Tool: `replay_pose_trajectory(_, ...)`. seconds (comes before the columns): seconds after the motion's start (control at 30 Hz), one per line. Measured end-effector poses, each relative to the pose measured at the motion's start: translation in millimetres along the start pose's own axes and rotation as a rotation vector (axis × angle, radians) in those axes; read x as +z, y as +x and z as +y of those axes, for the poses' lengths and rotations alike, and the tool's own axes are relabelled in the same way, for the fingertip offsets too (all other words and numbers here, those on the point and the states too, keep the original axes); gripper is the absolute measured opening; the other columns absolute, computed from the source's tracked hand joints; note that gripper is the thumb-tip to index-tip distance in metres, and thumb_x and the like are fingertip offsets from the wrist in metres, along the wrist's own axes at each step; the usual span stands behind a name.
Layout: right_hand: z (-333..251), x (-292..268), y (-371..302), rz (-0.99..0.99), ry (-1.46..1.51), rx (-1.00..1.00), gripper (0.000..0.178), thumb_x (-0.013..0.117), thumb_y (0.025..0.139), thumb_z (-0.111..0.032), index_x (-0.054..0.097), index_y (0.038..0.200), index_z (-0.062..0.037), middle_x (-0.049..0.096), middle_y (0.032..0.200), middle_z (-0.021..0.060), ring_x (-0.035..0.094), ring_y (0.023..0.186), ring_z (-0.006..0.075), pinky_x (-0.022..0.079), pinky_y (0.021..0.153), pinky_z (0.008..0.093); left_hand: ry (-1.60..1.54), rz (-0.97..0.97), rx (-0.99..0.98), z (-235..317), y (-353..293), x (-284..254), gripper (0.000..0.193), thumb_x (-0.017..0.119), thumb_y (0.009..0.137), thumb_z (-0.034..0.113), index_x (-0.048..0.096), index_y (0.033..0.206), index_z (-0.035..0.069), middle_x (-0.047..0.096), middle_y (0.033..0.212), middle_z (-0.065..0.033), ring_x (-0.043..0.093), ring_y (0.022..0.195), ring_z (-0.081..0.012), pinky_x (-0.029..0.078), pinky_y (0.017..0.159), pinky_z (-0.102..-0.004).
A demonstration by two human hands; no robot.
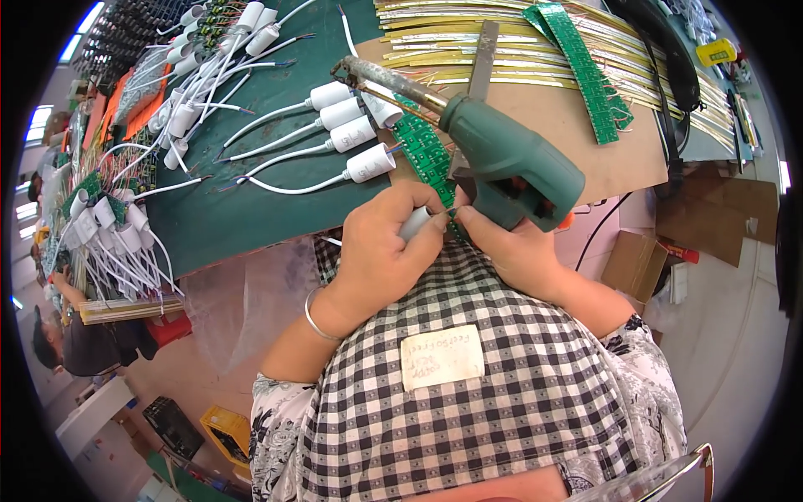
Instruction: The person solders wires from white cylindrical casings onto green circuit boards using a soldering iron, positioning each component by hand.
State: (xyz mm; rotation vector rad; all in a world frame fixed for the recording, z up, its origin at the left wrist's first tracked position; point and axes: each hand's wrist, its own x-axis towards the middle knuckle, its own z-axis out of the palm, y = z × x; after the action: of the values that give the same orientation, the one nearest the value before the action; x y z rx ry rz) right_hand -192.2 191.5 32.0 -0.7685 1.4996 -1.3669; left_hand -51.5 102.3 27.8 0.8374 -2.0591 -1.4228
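Observation:
My left hand (391, 243) is closed round a white plastic cap (416, 223), with thumb and fingertips meeting at its end. My right hand (517, 255) comes up to it, thumb and fingertip pressed together on what looks like a thin wire (452, 209). A green soldering gun (523, 159) stands out just above my right hand, its metal tip pointing to the far left. Whether my hidden right fingers also hold its handle, I cannot tell. Beneath both hands runs a strip of green circuit boards (425, 151).
Several white capped cables (351, 134) lie left of the boards on the green table (242, 222). More cables are heaped farther left. A metal bar (483, 63) crosses brown board (535, 125); yellow-white strips (452, 50) and more circuit boards (585, 75) lie at the back. A person (84, 343) sits at left.

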Motion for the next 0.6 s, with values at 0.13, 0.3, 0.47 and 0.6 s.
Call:
replay_pose_trajectory(0.13, 5.6, 1.6, -0.3, 0.018, 0.024, -0.018, 0.012, 0.062, 0.083, -0.008, 0.062, 0.094, -0.0035, 0.063, 0.086, -0.0002, 0.058, 0.077, 0.0055, 0.048, 0.067, 0.0222, -0.053, 0.006, 0.011, -2.8, 0.6, -1.1, 0.011, 0.061, 0.077, 0.008, 0.058, 0.086, 0.003, 0.06, 0.074, -0.0114, 0.059, 0.062, -0.0257, 0.046, 0.057, -0.0324)
replay_pose_trajectory(0.3, 4.0, -1.0, 4.0, -0.037, 0.128, -0.018, 0.014, 0.061, 0.084, -0.008, 0.061, 0.097, -0.0038, 0.062, 0.093, 0.0003, 0.058, 0.083, 0.0059, 0.048, 0.071, 0.022, -0.059, 0.005, -0.007, -3.8, 1.0, -3.4, 0.011, 0.061, 0.076, 0.008, 0.058, 0.086, 0.004, 0.06, 0.076, -0.0114, 0.059, 0.063, -0.0254, 0.046, 0.057, -0.032)
replay_pose_trajectory(0.47, 8.7, -0.6, 3.6, -0.007, 0.127, -0.044, 0.031, 0.062, 0.082, 0.0, 0.053, 0.111, -0.0034, 0.058, 0.094, 0.0016, 0.053, 0.08, 0.007, 0.044, 0.069, 0.0202, -0.018, -0.028, 0.027, -3.3, 4.1, -2.1, 0.011, 0.062, 0.076, 0.008, 0.058, 0.085, 0.004, 0.059, 0.076, -0.0115, 0.058, 0.063, -0.0261, 0.046, 0.057, -0.0324)
replay_pose_trajectory(0.6, 7.5, -1.8, 3.6, -0.025, 0.083, 0.007, 0.041, 0.062, 0.082, 0.001, 0.048, 0.12, -0.0043, 0.057, 0.097, 0.0023, 0.052, 0.08, 0.007, 0.044, 0.067, 0.0199, -0.052, -0.026, 0.024, -5.3, 3.7, -0.2, 0.011, 0.062, 0.076, 0.008, 0.058, 0.085, 0.004, 0.059, 0.076, -0.0113, 0.058, 0.063, -0.0263, 0.046, 0.058, -0.0325)
